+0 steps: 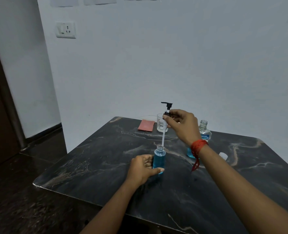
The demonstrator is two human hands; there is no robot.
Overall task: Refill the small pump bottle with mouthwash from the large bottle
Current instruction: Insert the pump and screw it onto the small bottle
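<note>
The left hand [142, 168] wraps the small bottle [158, 160] from the left, fingers curled behind it and the thumb across the front near its base. The right hand [182, 125] is raised above and behind it. Its thumb and fingertips are closed narrowly on the black collar of the pump [167, 114], and a red thread [198, 146] is tied round the wrist.

The small bottle stands upright near the middle of the dark marbled counter [97, 166], uncapped and holding blue liquid up to its shoulder. It is well in from the rounded left corner and the near edge. Bare counter lies to its left and in front of it. Behind it, near the far edge, are a clear glass [161, 125] and a flat pink piece [146, 125]. To the right stands the large bottle [204, 130], neck open and partly hidden by the right wrist. A white cap [223, 156] lies just beyond the right forearm.

The pump's long axis is nearly upright, with its top leaning slightly right. Its spout points left and its clear tube runs down to the small bottle's mouth. I cannot tell whether the tube's tip is inside the neck or just at the rim.
</note>
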